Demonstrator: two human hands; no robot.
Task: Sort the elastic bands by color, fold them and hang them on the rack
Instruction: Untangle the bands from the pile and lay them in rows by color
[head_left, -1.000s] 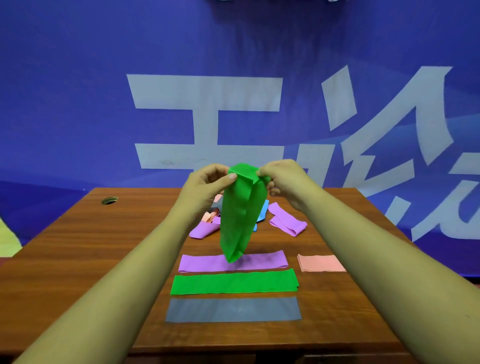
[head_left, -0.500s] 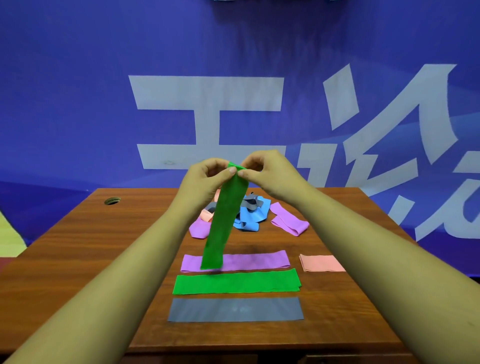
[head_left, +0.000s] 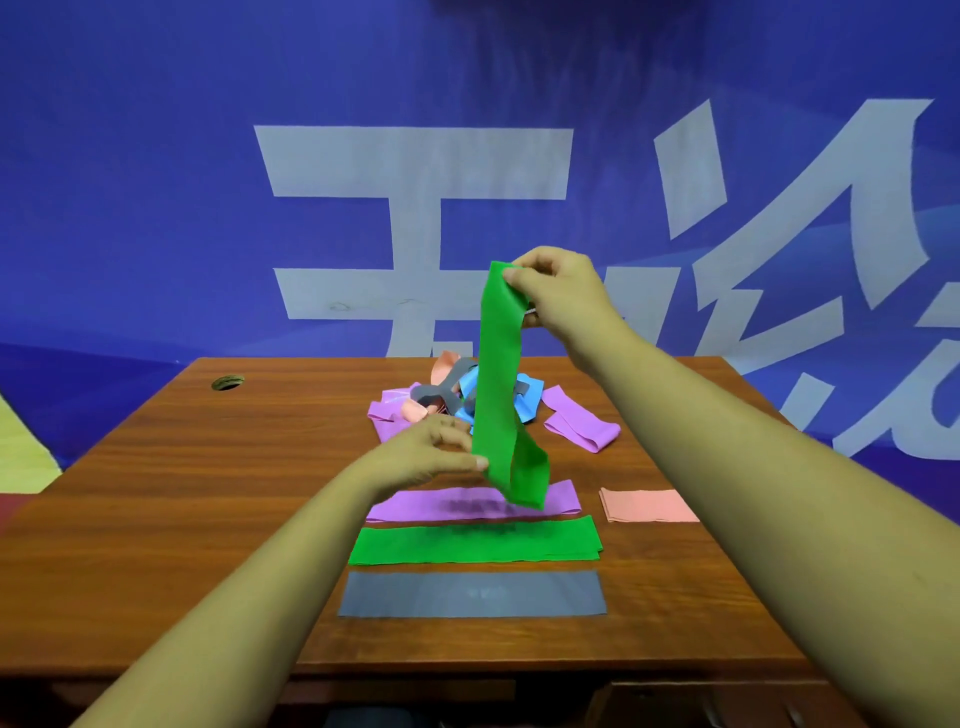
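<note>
Far pile (head_left: 447, 395) can't be counted: hanging green band (head_left: 498, 374) covers its middle, left hand (head_left: 421, 457) its near-left part. The same hand hides the left end of the flat purple band (head_left: 561, 501). Dark print on flat green band (head_left: 415, 545) & grey band (head_left: 415, 595) is too blurred for us to read. Right hand (head_left: 561, 291): fingers behind the band's top are unseen. Both forearms are cut by the btm edge, and the banner (head_left: 156, 208) lettering is cut at right.

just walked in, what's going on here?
A person is sorting elastic bands. The right hand pinches the top of a hanging green band; the left hand pinches its lower edge. On the table, purple band, flat green band and grey band lie in a row, a pink band beside them, an unsorted pile behind.
</note>
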